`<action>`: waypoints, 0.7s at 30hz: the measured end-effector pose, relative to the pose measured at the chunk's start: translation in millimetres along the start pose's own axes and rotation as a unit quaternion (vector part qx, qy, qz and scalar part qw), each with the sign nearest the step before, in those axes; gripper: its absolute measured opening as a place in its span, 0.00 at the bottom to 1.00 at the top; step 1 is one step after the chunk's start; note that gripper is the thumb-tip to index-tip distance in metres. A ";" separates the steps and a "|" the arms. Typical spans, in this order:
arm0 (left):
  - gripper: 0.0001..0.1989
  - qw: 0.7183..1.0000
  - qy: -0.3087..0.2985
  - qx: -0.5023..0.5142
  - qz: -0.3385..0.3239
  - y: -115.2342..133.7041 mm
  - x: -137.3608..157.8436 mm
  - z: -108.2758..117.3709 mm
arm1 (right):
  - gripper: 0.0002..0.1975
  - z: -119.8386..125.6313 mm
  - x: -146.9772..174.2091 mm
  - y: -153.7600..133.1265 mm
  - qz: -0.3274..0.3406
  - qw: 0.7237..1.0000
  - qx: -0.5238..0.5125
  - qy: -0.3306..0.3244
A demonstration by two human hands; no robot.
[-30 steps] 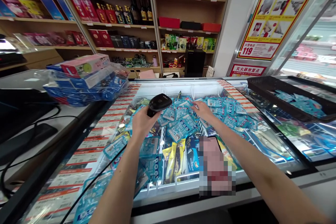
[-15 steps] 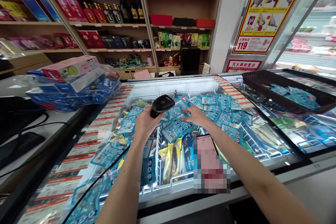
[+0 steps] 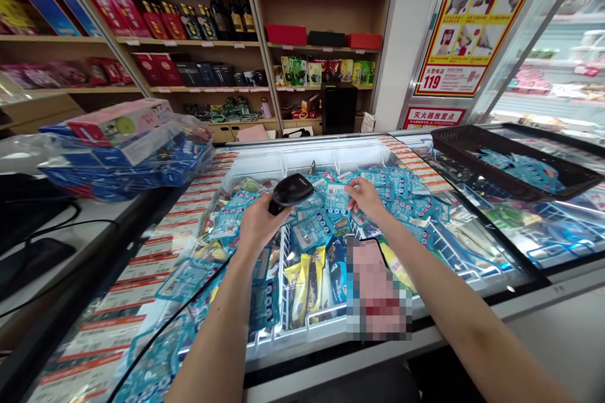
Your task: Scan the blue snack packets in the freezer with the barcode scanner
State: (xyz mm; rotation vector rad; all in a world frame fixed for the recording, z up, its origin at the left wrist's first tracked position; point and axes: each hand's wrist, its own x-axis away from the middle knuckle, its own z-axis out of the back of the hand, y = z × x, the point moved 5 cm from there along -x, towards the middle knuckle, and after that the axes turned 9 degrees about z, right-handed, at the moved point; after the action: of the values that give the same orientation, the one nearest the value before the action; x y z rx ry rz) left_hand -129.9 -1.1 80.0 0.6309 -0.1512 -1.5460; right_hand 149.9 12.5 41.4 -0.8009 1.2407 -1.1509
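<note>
A black barcode scanner (image 3: 293,190) is gripped by its handle in my left hand (image 3: 258,221), its head tilted to the right. A cable (image 3: 174,321) runs down along my left forearm. My right hand (image 3: 367,197) pinches the right edge of a small blue packet (image 3: 337,198), whose white label with a barcode faces up and lies just right of the scanner's head. Many similar blue packets (image 3: 312,230) are heaped under and around both hands on the freezer's glass top (image 3: 265,150). A phone (image 3: 378,286), partly blurred out, lies nearer to me, below my right wrist.
Yellow-wrapped ice creams (image 3: 302,289) show in a white wire basket (image 3: 286,258). A black crate (image 3: 491,170) with blue packets stands at the right. Plastic-wrapped boxes (image 3: 123,151) sit on the left counter. Shelves (image 3: 198,91) of goods line the back wall.
My right hand has lifted a blue packet from the heap and turned its barcode label up beside the scanner. The scanner stays nearly in place; the view has shifted slightly.
</note>
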 end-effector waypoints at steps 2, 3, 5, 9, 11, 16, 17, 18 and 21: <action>0.22 1.000 -0.004 0.005 -0.006 0.6 0.8 0.2 | 0.15 8.7 0.2 -3.2 0.003 1.000 -0.021 0.019; 0.22 1.000 -0.006 0.008 -0.007 0.8 1.2 0.3 | 0.16 13.4 0.7 -4.4 0.007 0.999 -0.029 0.031; 0.23 1.000 -0.011 0.018 -0.010 0.9 2.3 0.6 | 0.18 22.2 3.2 -5.5 0.019 0.997 -0.050 0.061; 0.22 0.998 -0.028 0.042 -0.023 2.3 5.0 0.9 | 0.21 29.3 12.5 2.7 0.012 0.989 -0.109 0.098; 0.22 0.998 -0.042 0.049 -0.026 3.4 5.8 0.2 | 0.22 26.7 16.2 9.0 0.002 0.987 -0.133 0.096; 0.24 0.996 -0.069 0.046 -0.030 7.7 5.9 -4.8 | 0.21 17.8 16.8 15.3 0.016 0.984 -0.157 0.078; 0.24 0.996 -0.070 0.046 -0.030 8.5 6.0 -6.0 | 0.21 16.8 16.4 15.5 0.017 0.985 -0.155 0.075; 0.24 0.996 -0.071 0.047 -0.031 9.3 6.1 -7.3 | 0.21 16.0 16.0 15.4 0.018 0.985 -0.154 0.074; 0.25 0.995 -0.077 0.055 -0.035 11.7 7.3 -10.4 | 0.21 15.1 15.8 14.6 0.025 0.986 -0.150 0.069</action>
State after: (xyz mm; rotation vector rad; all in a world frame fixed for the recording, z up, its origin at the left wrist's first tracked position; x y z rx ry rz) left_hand -114.3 -6.3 74.7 0.6087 -0.3364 -1.6634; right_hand 166.9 -0.4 26.1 -0.9197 1.5660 -1.0048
